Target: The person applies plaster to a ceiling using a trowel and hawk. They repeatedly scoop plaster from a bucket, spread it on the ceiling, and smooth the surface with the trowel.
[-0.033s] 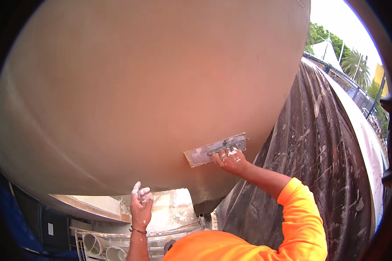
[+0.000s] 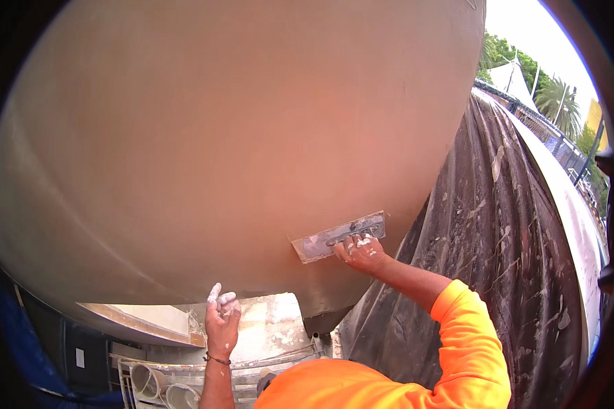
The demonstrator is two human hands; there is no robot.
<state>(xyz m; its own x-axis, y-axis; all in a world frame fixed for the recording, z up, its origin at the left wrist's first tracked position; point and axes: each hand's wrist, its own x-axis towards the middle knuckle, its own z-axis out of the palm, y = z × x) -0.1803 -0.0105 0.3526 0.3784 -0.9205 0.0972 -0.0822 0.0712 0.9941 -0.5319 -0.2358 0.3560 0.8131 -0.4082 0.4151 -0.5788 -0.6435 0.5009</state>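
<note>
My right hand (image 2: 361,255), spotted with white plaster, is closed around the handle of a rectangular plastering trowel (image 2: 314,246). The trowel's blade lies against the lower right part of a large, smooth, brownish plastered wall (image 2: 239,150), tilted with its right end higher. My left hand (image 2: 222,327) is raised near the wall's lower edge, left of the trowel. Its fingertips are coated in white, the fingers are apart and loosely bent, and it holds nothing.
A dark, plaster-splashed sheet (image 2: 484,259) hangs at the right. Below are white buckets (image 2: 147,382) beside a metal rail, and a wood-edged ledge (image 2: 147,325) at the lower left. Beyond the sheet stand a fence, a white tent (image 2: 510,78) and palms.
The trowel and my right hand have shifted very slightly downward along the wall. My left hand is almost where it was.
</note>
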